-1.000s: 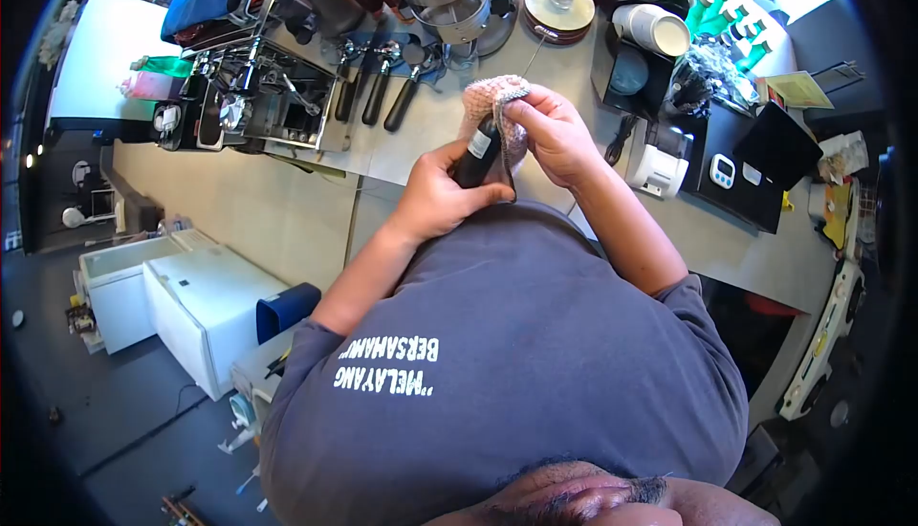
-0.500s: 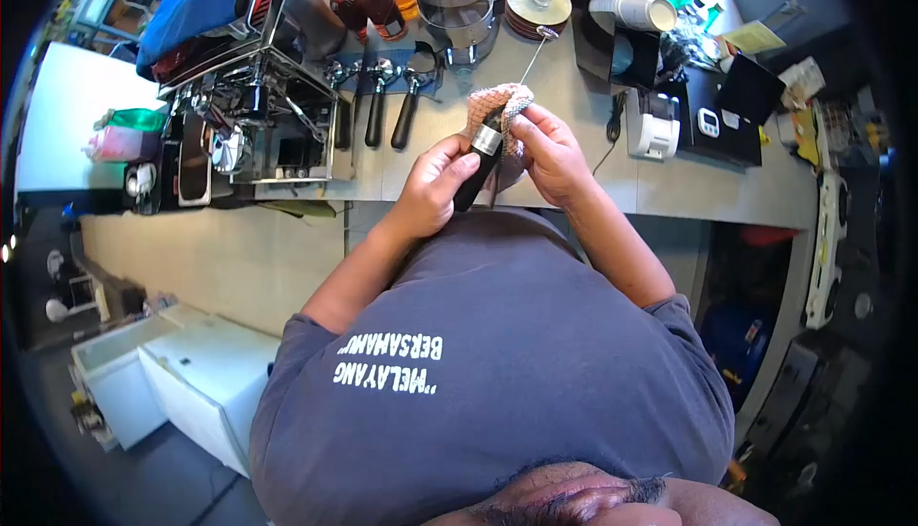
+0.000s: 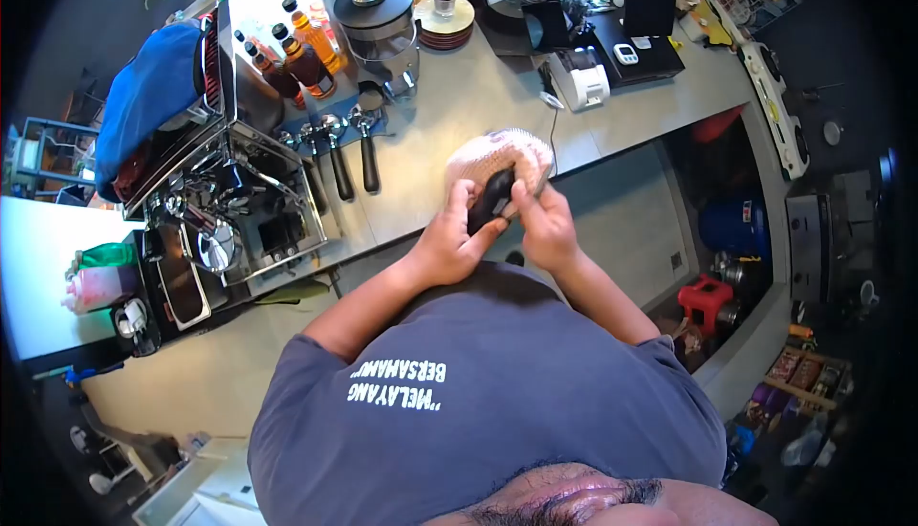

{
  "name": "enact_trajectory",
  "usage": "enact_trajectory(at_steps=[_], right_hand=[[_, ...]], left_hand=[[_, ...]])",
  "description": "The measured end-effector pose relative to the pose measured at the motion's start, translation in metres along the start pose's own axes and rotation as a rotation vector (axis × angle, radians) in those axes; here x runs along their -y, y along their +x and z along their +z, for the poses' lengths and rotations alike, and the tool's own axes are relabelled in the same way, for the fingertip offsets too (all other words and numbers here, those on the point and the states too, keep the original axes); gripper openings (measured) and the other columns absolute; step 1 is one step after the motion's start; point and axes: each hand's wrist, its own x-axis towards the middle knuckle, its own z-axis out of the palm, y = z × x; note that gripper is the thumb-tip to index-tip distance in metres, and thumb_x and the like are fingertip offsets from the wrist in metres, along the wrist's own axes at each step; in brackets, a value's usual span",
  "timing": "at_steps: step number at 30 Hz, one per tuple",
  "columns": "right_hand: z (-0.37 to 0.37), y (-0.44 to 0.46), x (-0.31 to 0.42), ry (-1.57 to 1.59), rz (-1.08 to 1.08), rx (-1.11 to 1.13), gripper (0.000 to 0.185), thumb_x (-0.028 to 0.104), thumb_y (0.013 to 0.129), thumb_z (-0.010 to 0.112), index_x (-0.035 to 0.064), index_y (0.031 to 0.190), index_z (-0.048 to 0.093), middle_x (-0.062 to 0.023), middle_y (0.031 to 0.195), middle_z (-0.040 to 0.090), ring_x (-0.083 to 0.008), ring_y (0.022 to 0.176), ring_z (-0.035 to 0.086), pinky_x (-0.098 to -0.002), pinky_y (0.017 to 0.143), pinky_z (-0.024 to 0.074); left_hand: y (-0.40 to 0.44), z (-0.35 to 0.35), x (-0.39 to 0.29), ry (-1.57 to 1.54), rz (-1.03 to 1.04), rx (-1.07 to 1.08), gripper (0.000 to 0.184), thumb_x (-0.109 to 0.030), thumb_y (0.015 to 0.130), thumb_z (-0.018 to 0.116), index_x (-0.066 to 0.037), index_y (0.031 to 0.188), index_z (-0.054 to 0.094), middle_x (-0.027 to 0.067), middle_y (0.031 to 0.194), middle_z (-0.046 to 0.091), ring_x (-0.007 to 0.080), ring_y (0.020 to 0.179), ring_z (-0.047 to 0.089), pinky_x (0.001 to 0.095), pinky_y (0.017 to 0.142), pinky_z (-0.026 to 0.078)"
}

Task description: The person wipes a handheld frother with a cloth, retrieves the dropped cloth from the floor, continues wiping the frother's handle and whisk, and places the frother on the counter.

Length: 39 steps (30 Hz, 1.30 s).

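Note:
In front of my belly I hold a handheld milk frother, its black handle [image 3: 491, 203] slanting between both hands. My left hand [image 3: 451, 241] is closed round the handle from the left, thumb laid across its lower part. A pinkish, patterned cloth [image 3: 490, 151] is bunched over and behind the frother. My right hand [image 3: 549, 228] is closed on the cloth from the right, its thumb close beside the black handle. The frother's metal collar and whisk end are hidden from view.
On the counter at left stand an espresso machine [image 3: 206, 191] and several portafilters [image 3: 368, 153]. Behind are syrup bottles [image 3: 304, 62], a coffee grinder [image 3: 378, 33] and stacked saucers [image 3: 448, 36]. A white printer [image 3: 579, 78] sits to the right, near the counter's edge.
My view has turned, and the counter now slants up to the right. The frother's collar and whisk have gone from sight, and the cloth is spread wider over it.

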Motion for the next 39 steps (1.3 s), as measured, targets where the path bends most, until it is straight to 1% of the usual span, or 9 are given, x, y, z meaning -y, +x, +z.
enact_trajectory(at_steps=[3,5,8,9,14,21,24,32,39], right_hand=[[0.013,-0.034,0.02,-0.43,-0.439,0.121,0.043,0.012,0.099,0.05,-0.0059,0.138,0.047,-0.0239,0.137,0.048,-0.0311,0.124,0.049,-0.0372,0.102,0.0391],[0.005,-0.052,0.027,-0.602,-0.482,0.292,0.051,0.013,0.096,0.051,-0.0063,0.142,0.042,-0.0318,0.156,0.021,-0.0429,0.148,0.015,-0.0428,0.118,0.0156],[-0.034,-0.082,0.019,-0.818,-0.611,0.196,0.077,0.054,0.096,0.048,-0.0047,0.144,0.04,-0.031,0.156,0.021,-0.0488,0.146,0.013,-0.0519,0.118,0.0114],[-0.053,-0.095,0.013,-0.899,-0.571,0.148,0.09,0.068,0.093,0.038,-0.0044,0.146,0.038,-0.03,0.157,0.02,-0.0498,0.146,0.009,-0.0548,0.118,0.0084],[-0.128,-0.162,0.027,-0.755,-0.651,-0.278,0.066,0.041,0.104,0.025,-0.0095,0.146,0.033,-0.0324,0.152,0.029,-0.0462,0.145,0.021,-0.0501,0.118,0.0165],[-0.16,-0.289,0.037,-0.954,-0.56,-0.159,0.045,0.026,0.096,0.043,-0.0084,0.12,0.06,-0.0315,0.129,0.052,-0.0519,0.128,0.042,-0.0557,0.115,0.0224],[-0.191,-0.321,0.051,-0.838,-0.683,-0.284,0.043,0.026,0.098,0.044,-0.0075,0.121,0.058,-0.0299,0.125,0.055,-0.0491,0.122,0.048,-0.0525,0.11,0.0308],[-0.203,-0.346,0.043,-0.934,-0.676,-0.482,0.042,0.019,0.093,0.052,-0.0042,0.128,0.055,-0.0275,0.129,0.053,-0.0472,0.123,0.049,-0.0517,0.109,0.0334],[-0.236,-0.344,0.022,-0.725,-0.685,-0.706,0.032,0.006,0.085,0.056,-0.003,0.116,0.06,-0.0234,0.114,0.063,-0.0433,0.104,0.063,-0.0483,0.096,0.048]], left_hand=[[0.005,0.022,0.005,-0.31,0.037,-0.09,0.04,-0.034,0.102,0.049,-0.001,0.124,0.043,0.0117,0.103,0.061,0.0167,0.094,0.061,0.0307,0.083,0.05],[0.007,0.039,0.01,-0.577,0.044,-0.05,0.053,-0.047,0.106,0.029,-0.002,0.128,0.045,0.0129,0.111,0.06,0.0197,0.101,0.061,0.0339,0.092,0.05],[0.008,0.093,0.014,-1.302,-0.118,0.188,0.049,-0.031,0.106,0.035,0.0,0.144,0.037,0.0161,0.142,0.046,0.023,0.128,0.049,0.037,0.104,0.043],[0.001,0.106,0.005,-0.881,0.064,0.257,0.049,-0.024,0.104,0.039,0.0,0.146,0.034,0.0157,0.147,0.041,0.0214,0.132,0.044,0.0366,0.106,0.041],[-0.012,0.191,-0.052,-0.409,0.04,0.478,0.024,-0.018,0.093,0.056,-0.003,0.11,0.047,0.0062,0.092,0.05,0.0114,0.084,0.049,0.0314,0.074,0.045],[-0.009,0.324,-0.045,-0.734,0.163,0.317,0.042,-0.041,0.103,0.044,-0.004,0.124,0.047,0.0089,0.105,0.058,0.0154,0.093,0.056,0.0303,0.081,0.047],[-0.024,0.357,-0.068,-0.107,0.994,0.209,0.039,-0.023,0.104,0.035,0.007,0.125,0.047,0.0254,0.117,0.053,0.0382,0.099,0.056,0.038,0.09,0.043],[-0.018,0.395,-0.091,-0.642,0.374,0.574,0.057,-0.045,0.103,0.034,0.004,0.133,0.041,0.0145,0.116,0.058,0.022,0.099,0.06,0.038,0.088,0.048],[0.013,0.412,-0.101,-0.504,0.382,0.622,0.048,-0.039,0.104,0.034,0.003,0.12,0.05,0.0069,0.102,0.056,0.0145,0.091,0.052,0.0291,0.081,0.043]])
